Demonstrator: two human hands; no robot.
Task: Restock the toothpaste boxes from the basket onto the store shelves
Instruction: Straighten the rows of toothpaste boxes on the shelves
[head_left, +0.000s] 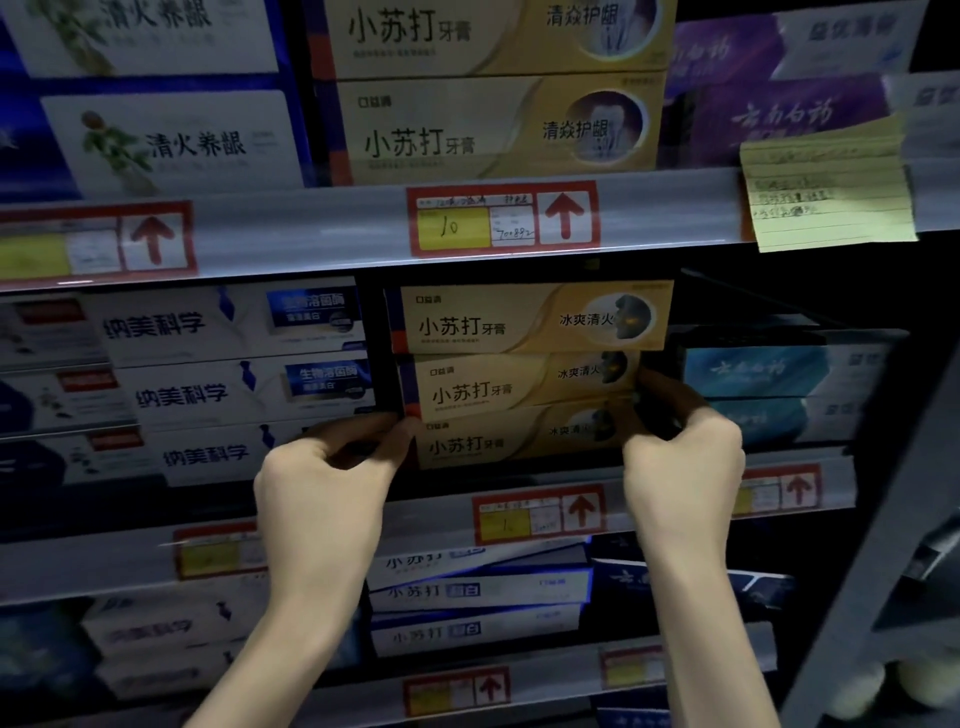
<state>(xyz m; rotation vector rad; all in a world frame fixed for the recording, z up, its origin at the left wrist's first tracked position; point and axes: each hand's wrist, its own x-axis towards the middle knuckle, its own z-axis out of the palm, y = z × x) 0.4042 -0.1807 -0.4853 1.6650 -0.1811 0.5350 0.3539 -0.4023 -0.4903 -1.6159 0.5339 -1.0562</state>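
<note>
Three gold toothpaste boxes are stacked on the middle shelf. The top gold box (530, 317) sits forward of the two below. My left hand (332, 478) pinches the left ends of the middle gold box (514, 387) and the bottom gold box (509, 441). My right hand (680, 457) grips their right ends, its fingertips hidden in shadow. The basket is out of view.
White toothpaste boxes (208, 395) are stacked left of the gold ones, blue boxes (763, 374) to the right. The shelf rail (311, 228) above carries red price tags and a yellow note (826, 187). More boxes (478, 592) fill the lower shelf. A grey upright (893, 519) stands at the right.
</note>
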